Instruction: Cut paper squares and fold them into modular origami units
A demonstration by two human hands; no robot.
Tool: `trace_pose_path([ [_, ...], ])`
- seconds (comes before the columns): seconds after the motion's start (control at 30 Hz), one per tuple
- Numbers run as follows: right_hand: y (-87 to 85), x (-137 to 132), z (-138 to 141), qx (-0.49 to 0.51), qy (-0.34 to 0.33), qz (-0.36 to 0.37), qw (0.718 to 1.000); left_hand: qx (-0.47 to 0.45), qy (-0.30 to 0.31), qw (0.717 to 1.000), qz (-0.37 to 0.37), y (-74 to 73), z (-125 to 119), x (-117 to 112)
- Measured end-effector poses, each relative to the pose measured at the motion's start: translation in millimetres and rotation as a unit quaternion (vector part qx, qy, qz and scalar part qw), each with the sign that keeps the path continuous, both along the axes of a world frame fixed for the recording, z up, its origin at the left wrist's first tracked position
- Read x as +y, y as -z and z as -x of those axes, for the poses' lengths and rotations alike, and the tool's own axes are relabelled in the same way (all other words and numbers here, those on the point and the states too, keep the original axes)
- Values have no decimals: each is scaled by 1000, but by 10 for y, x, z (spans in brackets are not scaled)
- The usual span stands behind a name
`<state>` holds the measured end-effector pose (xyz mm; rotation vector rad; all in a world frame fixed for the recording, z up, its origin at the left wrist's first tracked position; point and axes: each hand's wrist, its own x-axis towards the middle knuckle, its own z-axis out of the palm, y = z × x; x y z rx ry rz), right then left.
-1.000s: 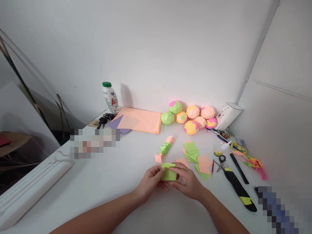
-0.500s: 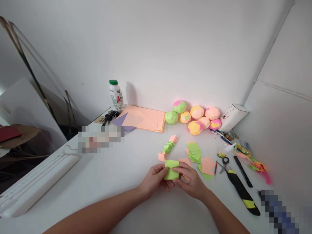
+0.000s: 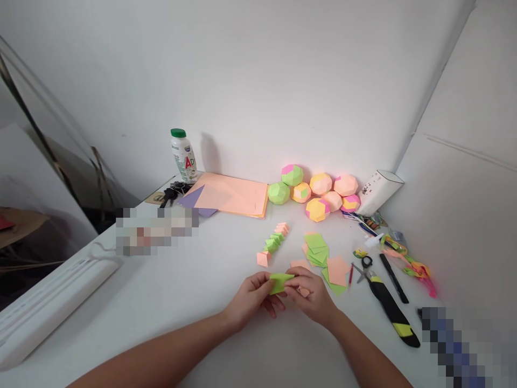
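A small green sheet of paper is held above the white table, seen at a slant and partly covered by fingers. My left hand pinches its left side, thumb on top. At its right side, my right hand grips the edge between thumb and fingers. Just beyond the hands runs a row of folded paper pieces in peach and green. Green paper squares lie in a loose pile to the right, with a peach square nearer me.
Several faceted paper balls sit along the wall. Peach sheets lie at the back, beside a white bottle. On the right are scissors, a black-and-yellow cutter and a black pen. A long white device lies at left.
The green paper has gone from facing me as a square to a narrower, tilted shape. My right fingers have closed in on its right edge. The view has shifted slightly.
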<state>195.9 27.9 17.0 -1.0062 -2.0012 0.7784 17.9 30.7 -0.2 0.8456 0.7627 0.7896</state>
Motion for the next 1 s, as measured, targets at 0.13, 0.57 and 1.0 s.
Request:
trace_pose_path([
  [0.13, -6, 9, 8, 30, 45, 32, 998, -11, 18, 1000, 3, -2, 9, -31],
  [0.57, 23, -11, 20, 54, 51, 79, 994, 20, 31, 999, -40, 63, -16, -26],
  [1.0, 17, -57, 49, 60, 67, 125, 988, 23, 44, 998, -40, 15, -2, -38],
])
